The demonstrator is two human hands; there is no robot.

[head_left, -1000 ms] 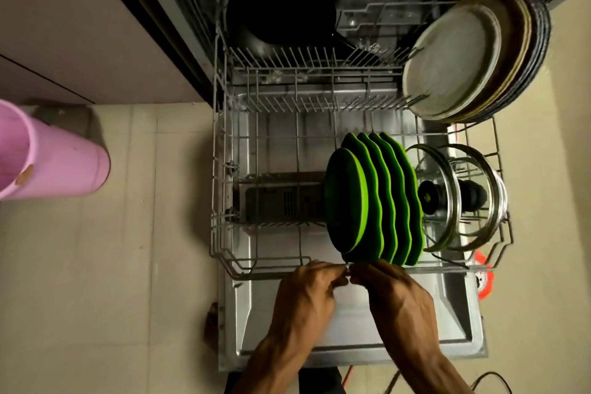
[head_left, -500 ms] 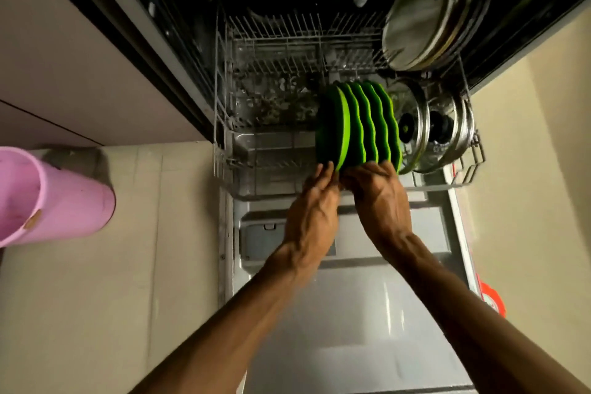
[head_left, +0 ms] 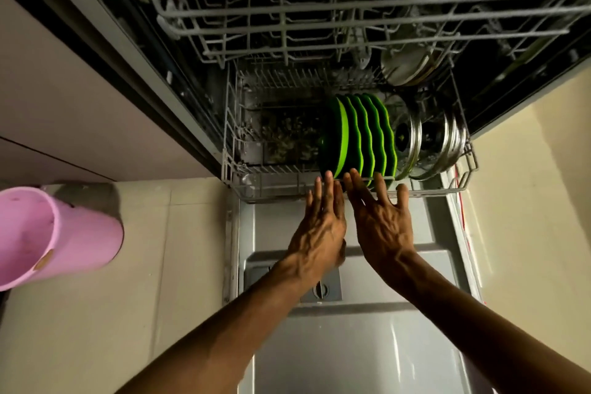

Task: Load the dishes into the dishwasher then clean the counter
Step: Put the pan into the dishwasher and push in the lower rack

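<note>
Both grips, left hand [head_left: 321,227] and right hand [head_left: 382,227], are spread flat with straight fingers against the grey wire lower rack [head_left: 275,193], likely to push it in, the upright wavy green plates [head_left: 361,134] just beyond the fingertips.

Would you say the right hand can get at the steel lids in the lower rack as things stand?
Probably yes. The right hand is open at the lower rack's front rail, and the steel lids stand just right of the green plates with nothing covering them.
</note>
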